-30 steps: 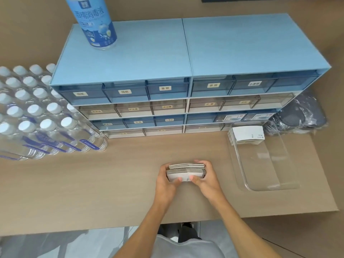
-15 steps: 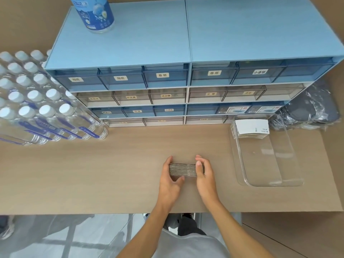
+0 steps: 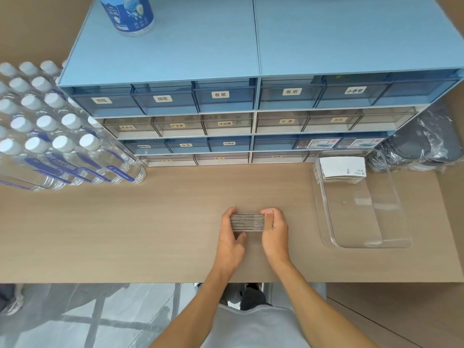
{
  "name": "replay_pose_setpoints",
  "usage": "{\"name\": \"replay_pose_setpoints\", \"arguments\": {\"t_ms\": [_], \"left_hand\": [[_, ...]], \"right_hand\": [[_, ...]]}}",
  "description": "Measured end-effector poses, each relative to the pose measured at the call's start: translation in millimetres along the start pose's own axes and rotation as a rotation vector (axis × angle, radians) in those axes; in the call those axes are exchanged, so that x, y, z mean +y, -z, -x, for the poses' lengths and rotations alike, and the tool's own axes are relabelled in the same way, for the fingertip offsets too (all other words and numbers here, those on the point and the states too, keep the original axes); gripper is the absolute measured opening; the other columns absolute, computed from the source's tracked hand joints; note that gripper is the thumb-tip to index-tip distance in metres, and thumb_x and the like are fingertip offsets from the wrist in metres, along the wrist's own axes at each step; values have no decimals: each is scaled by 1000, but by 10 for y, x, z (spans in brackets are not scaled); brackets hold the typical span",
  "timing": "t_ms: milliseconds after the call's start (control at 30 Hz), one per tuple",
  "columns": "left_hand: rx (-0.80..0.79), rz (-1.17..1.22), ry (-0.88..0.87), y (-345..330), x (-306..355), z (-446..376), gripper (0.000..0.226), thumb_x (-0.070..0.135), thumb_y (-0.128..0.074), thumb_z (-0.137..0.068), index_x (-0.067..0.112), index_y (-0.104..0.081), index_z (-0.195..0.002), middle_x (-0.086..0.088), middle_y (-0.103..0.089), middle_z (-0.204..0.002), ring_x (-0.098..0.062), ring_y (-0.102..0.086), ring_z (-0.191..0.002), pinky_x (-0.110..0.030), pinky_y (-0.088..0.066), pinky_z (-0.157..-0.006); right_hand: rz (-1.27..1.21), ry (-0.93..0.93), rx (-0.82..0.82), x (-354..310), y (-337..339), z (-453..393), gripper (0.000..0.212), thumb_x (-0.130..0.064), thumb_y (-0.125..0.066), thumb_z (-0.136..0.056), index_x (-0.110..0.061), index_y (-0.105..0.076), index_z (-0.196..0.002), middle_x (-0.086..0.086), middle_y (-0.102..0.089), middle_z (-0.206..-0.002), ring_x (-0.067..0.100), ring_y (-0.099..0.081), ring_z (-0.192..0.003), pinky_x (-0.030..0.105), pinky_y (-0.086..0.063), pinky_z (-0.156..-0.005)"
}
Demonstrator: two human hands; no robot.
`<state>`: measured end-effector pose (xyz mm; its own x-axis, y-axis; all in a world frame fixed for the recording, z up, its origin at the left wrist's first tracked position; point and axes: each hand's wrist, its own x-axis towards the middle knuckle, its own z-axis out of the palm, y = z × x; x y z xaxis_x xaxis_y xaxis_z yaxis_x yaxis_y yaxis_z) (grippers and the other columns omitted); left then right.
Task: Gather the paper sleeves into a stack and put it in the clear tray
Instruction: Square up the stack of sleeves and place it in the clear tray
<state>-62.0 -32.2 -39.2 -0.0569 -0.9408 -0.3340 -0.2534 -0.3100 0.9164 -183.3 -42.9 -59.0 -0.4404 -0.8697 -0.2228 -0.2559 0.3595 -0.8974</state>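
A stack of paper sleeves (image 3: 247,222) stands on edge on the wooden table, its grey-white layered edges facing up. My left hand (image 3: 231,234) presses its left end and my right hand (image 3: 275,228) presses its right end, so both hands squeeze it between them. To the right lies the clear tray (image 3: 364,237), long and transparent. Another stack of white sleeves (image 3: 342,169) rests flat in the tray's far end.
A blue drawer cabinet (image 3: 226,116) with labelled drawers fills the back of the table. A pack of water bottles (image 3: 50,136) lies at the left. A dark plastic-wrapped bundle (image 3: 424,144) sits at the back right. A blue bottle (image 3: 128,13) stands on the cabinet.
The stack was tipped from a slanted, uneven pile to standing squarely on edge, and both hands closed in on its ends. The camera view shifted a little.
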Motion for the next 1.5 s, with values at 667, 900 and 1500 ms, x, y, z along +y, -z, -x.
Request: {"name": "replay_pose_setpoints", "arguments": {"t_ms": [667,900,1500], "left_hand": [[346,242,91,-326,-24,-141,21,21,-35,-105,16,-55,-110,8,-61,-115,12,-56,-101,-5,-40,-86],[377,236,67,-355,-7,-144,25,19,-34,-105,15,-59,-106,7,-60,-100,3,-55,-91,-12,-42,-82],[-243,-201,-117,195,-88,-121,59,-1,-59,-88,14,-35,-139,3,-38,-131,-4,-37,-129,-13,-29,-110]], "right_hand": [[99,62,50,0,-29,-1,22,-2,-40,-95,-3,-62,-94,3,-61,-92,15,-56,-85,-2,-34,-76],[101,70,73,-31,-47,22,23,-3,-40,-95,-3,-62,-93,3,-60,-91,15,-55,-84,3,-35,-76],[131,77,-3,-8,19,16,20,-7,-41,-97,-4,-61,-96,5,-63,-93,16,-57,-85,17,-40,-75]]}}
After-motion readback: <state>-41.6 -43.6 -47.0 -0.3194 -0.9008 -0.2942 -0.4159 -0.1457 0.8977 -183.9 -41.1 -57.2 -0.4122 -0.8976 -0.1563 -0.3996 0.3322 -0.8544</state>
